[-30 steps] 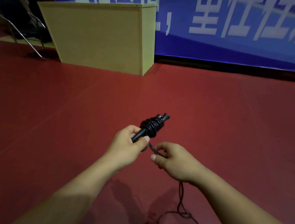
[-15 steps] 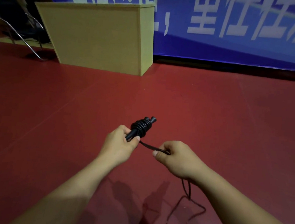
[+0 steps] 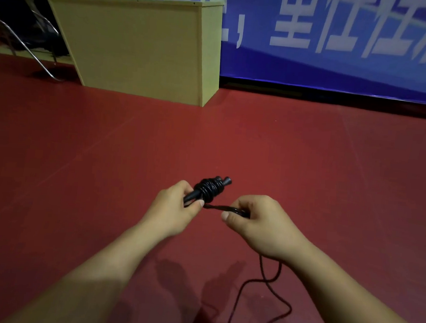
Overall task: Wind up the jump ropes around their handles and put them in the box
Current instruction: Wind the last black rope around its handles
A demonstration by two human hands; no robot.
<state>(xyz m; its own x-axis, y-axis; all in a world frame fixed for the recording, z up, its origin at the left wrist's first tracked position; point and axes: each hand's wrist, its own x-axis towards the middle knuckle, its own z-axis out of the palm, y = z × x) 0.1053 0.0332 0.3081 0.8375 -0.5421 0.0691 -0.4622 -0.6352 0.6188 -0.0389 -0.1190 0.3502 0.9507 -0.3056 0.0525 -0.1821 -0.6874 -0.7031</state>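
My left hand [image 3: 171,209] grips paired handles [image 3: 211,190], rope bundle near their tips | right hand [image 3: 260,222] pinches taut rope [image 3: 219,207]; slack trails on floor [image 3: 309,156] | rope looks light, limp, springy: pinch close to bundle | box [image 3: 142,46] well ahead.

Red floor [image 3: 309,156], blue banner [image 3: 341,69], perhaps a chair [image 3: 25,42].

hands [image 3: 218,212] winding rope [image 3: 218,207], seemingly taut
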